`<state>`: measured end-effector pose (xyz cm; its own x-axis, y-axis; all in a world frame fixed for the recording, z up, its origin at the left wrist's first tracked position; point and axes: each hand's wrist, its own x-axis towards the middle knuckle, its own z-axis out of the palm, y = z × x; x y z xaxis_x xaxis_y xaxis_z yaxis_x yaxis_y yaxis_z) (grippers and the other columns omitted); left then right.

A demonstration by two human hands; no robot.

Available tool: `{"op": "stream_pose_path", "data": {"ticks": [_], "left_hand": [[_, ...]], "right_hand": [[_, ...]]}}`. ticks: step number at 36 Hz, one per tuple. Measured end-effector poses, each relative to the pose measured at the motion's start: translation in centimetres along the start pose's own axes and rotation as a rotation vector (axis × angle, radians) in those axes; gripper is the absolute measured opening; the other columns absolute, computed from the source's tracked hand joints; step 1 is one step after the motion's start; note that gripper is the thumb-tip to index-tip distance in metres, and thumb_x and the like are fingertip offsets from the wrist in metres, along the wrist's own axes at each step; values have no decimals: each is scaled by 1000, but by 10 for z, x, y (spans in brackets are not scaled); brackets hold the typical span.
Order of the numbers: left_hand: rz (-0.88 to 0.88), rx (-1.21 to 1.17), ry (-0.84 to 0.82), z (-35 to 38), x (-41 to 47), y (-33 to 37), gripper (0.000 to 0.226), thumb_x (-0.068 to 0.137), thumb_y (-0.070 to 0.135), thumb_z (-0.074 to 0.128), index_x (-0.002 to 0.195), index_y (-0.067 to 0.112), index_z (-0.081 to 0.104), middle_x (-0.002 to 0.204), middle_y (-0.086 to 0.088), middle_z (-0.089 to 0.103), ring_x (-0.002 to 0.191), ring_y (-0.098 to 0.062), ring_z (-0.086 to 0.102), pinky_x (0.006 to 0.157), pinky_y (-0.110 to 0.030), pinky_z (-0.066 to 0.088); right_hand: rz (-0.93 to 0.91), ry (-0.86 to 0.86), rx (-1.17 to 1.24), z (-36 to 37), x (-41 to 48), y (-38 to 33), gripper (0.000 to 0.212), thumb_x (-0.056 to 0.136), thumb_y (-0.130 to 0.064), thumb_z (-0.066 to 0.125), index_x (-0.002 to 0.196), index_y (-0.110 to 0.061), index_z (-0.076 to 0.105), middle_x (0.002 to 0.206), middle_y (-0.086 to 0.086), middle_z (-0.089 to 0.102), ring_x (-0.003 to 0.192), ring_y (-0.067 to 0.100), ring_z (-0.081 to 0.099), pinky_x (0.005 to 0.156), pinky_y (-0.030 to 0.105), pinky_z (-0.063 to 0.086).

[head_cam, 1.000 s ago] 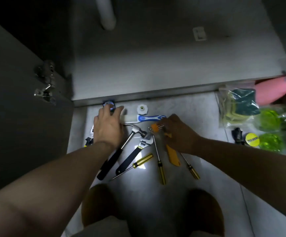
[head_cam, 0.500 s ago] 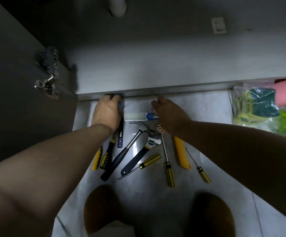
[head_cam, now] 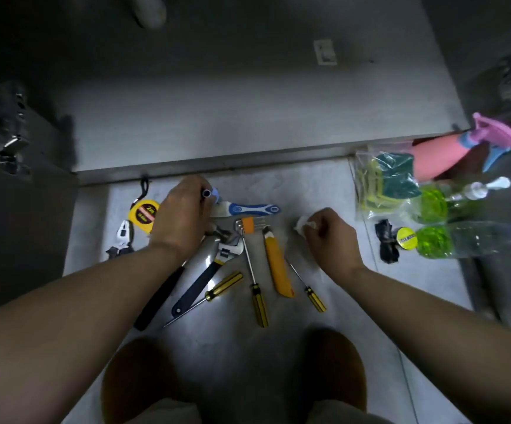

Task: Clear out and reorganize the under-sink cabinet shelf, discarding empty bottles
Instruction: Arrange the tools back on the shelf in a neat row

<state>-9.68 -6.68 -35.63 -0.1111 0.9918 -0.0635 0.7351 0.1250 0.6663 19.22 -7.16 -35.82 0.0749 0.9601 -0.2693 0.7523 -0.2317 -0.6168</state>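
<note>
The under-sink cabinet shelf (head_cam: 248, 117) lies bare and dim at the top. On the floor in front of it, my left hand (head_cam: 183, 218) is closed around a small blue object (head_cam: 209, 194), just left of a blue-and-white brush (head_cam: 245, 208). My right hand (head_cam: 332, 237) pinches a small white roll (head_cam: 302, 223) just above the floor, right of a yellow utility knife (head_cam: 277, 267). Two clear bottles with green liquid (head_cam: 462, 240) (head_cam: 440, 203) and a pink spray bottle (head_cam: 443, 154) lie at the right.
A hammer (head_cam: 159, 298), an adjustable wrench (head_cam: 205, 276), three yellow-handled screwdrivers (head_cam: 258, 301), a tape measure (head_cam: 144, 212) and pliers (head_cam: 122, 237) are spread on the floor. A bag of sponges (head_cam: 388, 185) sits right. The open cabinet door (head_cam: 9, 224) stands left. My feet (head_cam: 333, 371) are below.
My right hand has moved right and down from the shelf edge, now holding the white roll. My left hand has drawn slightly back with the blue object, uncovering the tape measure and pliers.
</note>
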Motion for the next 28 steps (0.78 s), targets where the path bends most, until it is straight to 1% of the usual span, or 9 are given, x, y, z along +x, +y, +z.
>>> {"op": "stream_pose_path", "data": {"ticks": [2,6,9,14,16,19,22,25,28], "left_hand": [[21,-40,-47,13,-4,17,7,99,34,58,95,29,56,97,6,64,87,-17,60,71,-37,48],[99,-90,-137,40,-14,52,11,99,36,62,97,26,58,89,6,64,80,-15,59,66,-36,46],[98,-137,-187,63,-26,77,12,96,34,67,102,27,60,85,8,65,79,-14,63,65,-34,48],[-14,-271,-278,97,-47,118,15,91,34,74,92,24,63,71,11,62,71,-8,60,66,-35,51],[-87,-331,-288,107,-56,132,19,89,34,77,89,19,66,72,7,65,71,-14,63,67,-38,53],[-170,-390,-274,116,-65,147,22,87,30,79,88,10,70,80,-8,70,79,-27,67,74,-46,55],[-242,-400,-231,120,-67,154,22,86,30,81,87,10,71,84,-7,72,83,-23,69,77,-41,55],[-304,-380,-210,119,-63,150,17,84,26,81,89,12,73,86,-2,73,86,-18,69,75,-28,51],[-363,-379,-210,114,-57,141,17,83,18,82,93,7,73,90,-8,74,86,-21,70,78,-34,55]], "right_hand": [[39,20,24,-12,-17,21,10,90,-22,66,83,-22,58,71,-10,61,68,2,58,57,7,37],[148,83,55,-37,-47,59,10,90,-20,65,82,-21,60,71,-6,63,68,5,60,63,21,42],[223,164,40,-55,-61,83,10,90,-22,65,82,-20,60,72,-7,64,70,8,60,64,23,39],[370,309,67,-82,-76,114,10,89,-22,64,81,-19,58,73,-6,65,72,14,61,67,28,43],[384,344,79,-87,-80,120,11,89,-22,63,80,-19,58,75,-7,66,74,17,63,69,28,44],[333,321,78,-83,-76,117,7,90,-21,60,83,-21,61,77,-6,67,75,19,63,70,31,48],[210,255,45,-72,-54,98,5,90,-23,61,88,-21,66,76,-6,66,72,14,60,65,27,42],[52,184,7,-62,-19,68,8,88,-17,65,94,-18,71,85,0,71,79,19,66,67,25,41],[-23,134,-49,-54,19,40,10,87,-14,64,90,-15,73,85,8,73,82,27,68,65,25,40]]}}
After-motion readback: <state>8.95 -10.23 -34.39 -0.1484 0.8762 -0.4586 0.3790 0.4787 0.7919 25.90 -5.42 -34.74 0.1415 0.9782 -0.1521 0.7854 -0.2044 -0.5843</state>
